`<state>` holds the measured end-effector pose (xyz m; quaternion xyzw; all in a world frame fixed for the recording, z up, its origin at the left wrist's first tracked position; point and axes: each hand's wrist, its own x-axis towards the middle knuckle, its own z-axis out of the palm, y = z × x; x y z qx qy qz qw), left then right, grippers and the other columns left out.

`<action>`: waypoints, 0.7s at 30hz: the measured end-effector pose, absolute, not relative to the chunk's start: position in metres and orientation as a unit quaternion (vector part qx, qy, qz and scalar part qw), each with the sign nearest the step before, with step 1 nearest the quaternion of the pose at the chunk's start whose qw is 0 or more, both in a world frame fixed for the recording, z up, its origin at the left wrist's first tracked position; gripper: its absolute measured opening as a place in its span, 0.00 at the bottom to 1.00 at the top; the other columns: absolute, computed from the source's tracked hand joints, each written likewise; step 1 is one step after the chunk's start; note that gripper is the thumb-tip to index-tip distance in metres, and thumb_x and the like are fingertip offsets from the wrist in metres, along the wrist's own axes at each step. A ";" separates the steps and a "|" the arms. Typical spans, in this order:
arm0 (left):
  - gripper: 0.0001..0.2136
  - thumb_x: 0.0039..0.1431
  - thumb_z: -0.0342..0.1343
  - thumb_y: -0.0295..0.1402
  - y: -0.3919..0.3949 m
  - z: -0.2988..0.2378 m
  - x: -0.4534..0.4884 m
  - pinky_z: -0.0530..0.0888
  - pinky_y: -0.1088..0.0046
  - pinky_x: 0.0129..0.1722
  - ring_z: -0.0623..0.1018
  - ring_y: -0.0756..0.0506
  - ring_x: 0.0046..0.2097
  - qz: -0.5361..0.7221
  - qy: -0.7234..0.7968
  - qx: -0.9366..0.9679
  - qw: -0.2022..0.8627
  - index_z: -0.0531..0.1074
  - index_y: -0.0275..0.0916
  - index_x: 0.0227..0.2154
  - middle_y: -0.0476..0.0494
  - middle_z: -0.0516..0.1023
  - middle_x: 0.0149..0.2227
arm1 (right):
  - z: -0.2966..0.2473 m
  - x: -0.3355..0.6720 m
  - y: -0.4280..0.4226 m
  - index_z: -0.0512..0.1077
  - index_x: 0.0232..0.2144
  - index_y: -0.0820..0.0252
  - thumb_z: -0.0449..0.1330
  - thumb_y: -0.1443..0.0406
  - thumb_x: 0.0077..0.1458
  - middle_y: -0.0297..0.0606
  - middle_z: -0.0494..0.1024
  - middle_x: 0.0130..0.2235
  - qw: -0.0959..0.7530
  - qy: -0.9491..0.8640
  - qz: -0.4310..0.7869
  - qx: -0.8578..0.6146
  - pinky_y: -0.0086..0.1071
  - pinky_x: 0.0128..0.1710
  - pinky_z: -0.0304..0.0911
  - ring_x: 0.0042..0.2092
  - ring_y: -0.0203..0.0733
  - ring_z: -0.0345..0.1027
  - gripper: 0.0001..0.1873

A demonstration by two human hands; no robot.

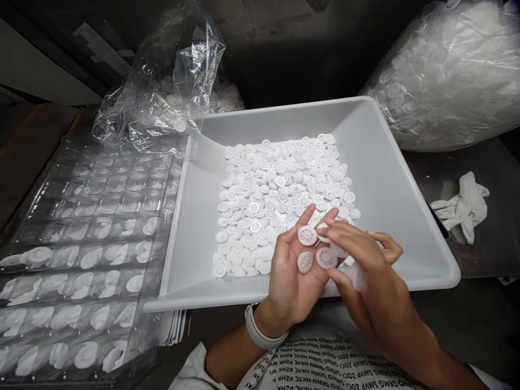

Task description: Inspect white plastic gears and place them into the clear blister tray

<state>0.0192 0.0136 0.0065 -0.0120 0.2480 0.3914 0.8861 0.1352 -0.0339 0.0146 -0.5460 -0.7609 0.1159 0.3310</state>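
My left hand (290, 281) is turned palm up, fingers partly curled, over the near edge of a light grey bin (422, 227). Several white plastic gears (307, 235) with spoked centres lie in its palm and on its fingers. My right hand (369, 265) bends over them from the right, thumb and fingertips pinching at the gears beside the left fingers. A blurred whitish piece shows under the right palm, partly hidden. Below the hands, the bin's floor is covered with a layer of similar loose white gears (254, 207).
Left of the bin lie stacked clear plastic blister trays (93, 244), with white parts in many pockets. An opened clear bag (162, 108) of gears stands behind them. A large full bag (455, 81) is at the back right, near a crumpled white glove (465, 206).
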 end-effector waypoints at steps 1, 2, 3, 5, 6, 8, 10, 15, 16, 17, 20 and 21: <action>0.25 0.65 0.42 0.39 0.014 0.006 0.019 0.56 0.58 0.64 0.65 0.40 0.63 0.397 0.252 -0.016 0.882 0.54 0.41 0.63 0.38 0.66 0.61 | 0.014 0.137 -0.036 0.54 0.57 0.60 0.53 0.72 0.62 0.48 0.69 0.55 0.334 -0.755 0.101 -0.555 0.43 0.59 0.44 0.62 0.42 0.57 0.23; 0.25 0.65 0.43 0.39 0.015 0.005 0.019 0.55 0.58 0.65 0.65 0.40 0.63 0.400 0.256 -0.021 0.880 0.54 0.41 0.63 0.39 0.66 0.61 | 0.012 0.137 -0.038 0.54 0.57 0.61 0.54 0.72 0.61 0.48 0.70 0.55 0.329 -0.757 0.091 -0.558 0.44 0.59 0.44 0.62 0.43 0.57 0.23; 0.24 0.64 0.43 0.38 0.015 0.005 0.019 0.55 0.59 0.65 0.65 0.40 0.63 0.400 0.259 -0.026 0.879 0.54 0.42 0.63 0.40 0.66 0.62 | 0.010 0.135 -0.039 0.55 0.57 0.61 0.55 0.71 0.61 0.48 0.71 0.54 0.319 -0.761 0.085 -0.558 0.45 0.59 0.43 0.62 0.44 0.58 0.23; 0.24 0.64 0.44 0.38 0.015 0.004 0.019 0.54 0.60 0.65 0.65 0.41 0.63 0.398 0.253 -0.034 0.881 0.54 0.44 0.63 0.42 0.65 0.62 | 0.006 0.127 -0.041 0.58 0.56 0.61 0.56 0.67 0.62 0.46 0.72 0.54 0.297 -0.777 0.077 -0.549 0.46 0.60 0.41 0.61 0.46 0.58 0.21; 0.24 0.64 0.44 0.38 0.015 0.004 0.018 0.53 0.59 0.65 0.65 0.41 0.63 0.394 0.245 -0.038 0.885 0.54 0.45 0.63 0.42 0.65 0.62 | 0.004 0.123 -0.040 0.60 0.54 0.61 0.57 0.65 0.62 0.45 0.72 0.54 0.291 -0.782 0.074 -0.547 0.47 0.60 0.41 0.61 0.47 0.59 0.20; 0.24 0.64 0.44 0.39 0.015 0.004 0.017 0.53 0.58 0.65 0.64 0.41 0.63 0.391 0.230 -0.046 0.890 0.55 0.46 0.63 0.43 0.66 0.62 | 0.003 0.118 -0.039 0.63 0.52 0.61 0.59 0.60 0.61 0.46 0.71 0.55 0.295 -0.784 0.070 -0.541 0.49 0.59 0.44 0.61 0.51 0.58 0.20; 0.23 0.64 0.43 0.39 0.014 0.004 0.016 0.54 0.58 0.65 0.65 0.41 0.63 0.395 0.223 -0.054 0.890 0.57 0.45 0.62 0.42 0.67 0.61 | 0.004 0.119 -0.038 0.65 0.52 0.62 0.61 0.57 0.57 0.49 0.68 0.57 0.304 -0.789 0.083 -0.527 0.51 0.57 0.49 0.61 0.55 0.56 0.23; 0.23 0.64 0.43 0.38 0.014 0.004 0.015 0.57 0.61 0.64 0.68 0.42 0.61 0.404 0.219 -0.050 0.887 0.58 0.43 0.61 0.42 0.70 0.58 | 0.012 0.133 -0.035 0.68 0.50 0.59 0.60 0.66 0.58 0.47 0.64 0.58 0.306 -0.789 0.092 -0.525 0.53 0.54 0.55 0.61 0.56 0.54 0.17; 0.23 0.64 0.42 0.38 0.014 0.004 0.015 0.57 0.61 0.64 0.68 0.42 0.61 0.406 0.217 -0.046 0.887 0.58 0.43 0.61 0.42 0.70 0.58 | 0.013 0.135 -0.034 0.69 0.49 0.58 0.59 0.68 0.59 0.45 0.65 0.58 0.307 -0.785 0.083 -0.532 0.53 0.53 0.56 0.60 0.55 0.55 0.15; 0.23 0.65 0.42 0.38 0.014 0.004 0.015 0.57 0.60 0.64 0.68 0.42 0.61 0.407 0.215 -0.041 0.887 0.58 0.42 0.61 0.41 0.70 0.58 | 0.014 0.135 -0.033 0.70 0.48 0.57 0.59 0.70 0.59 0.44 0.66 0.57 0.305 -0.782 0.078 -0.538 0.52 0.53 0.57 0.60 0.54 0.56 0.14; 0.23 0.65 0.39 0.40 0.013 0.005 0.016 0.57 0.57 0.63 0.66 0.40 0.62 0.405 0.209 -0.025 0.890 0.58 0.42 0.61 0.40 0.68 0.60 | 0.015 0.133 -0.031 0.71 0.47 0.55 0.57 0.67 0.61 0.40 0.67 0.56 0.278 -0.790 0.087 -0.539 0.50 0.52 0.58 0.58 0.52 0.57 0.12; 0.23 0.66 0.39 0.40 0.013 0.005 0.016 0.57 0.56 0.63 0.66 0.39 0.62 0.401 0.210 -0.019 0.891 0.58 0.43 0.61 0.39 0.68 0.60 | 0.015 0.131 -0.030 0.71 0.47 0.55 0.57 0.67 0.61 0.40 0.67 0.56 0.271 -0.792 0.091 -0.539 0.50 0.51 0.58 0.58 0.52 0.57 0.12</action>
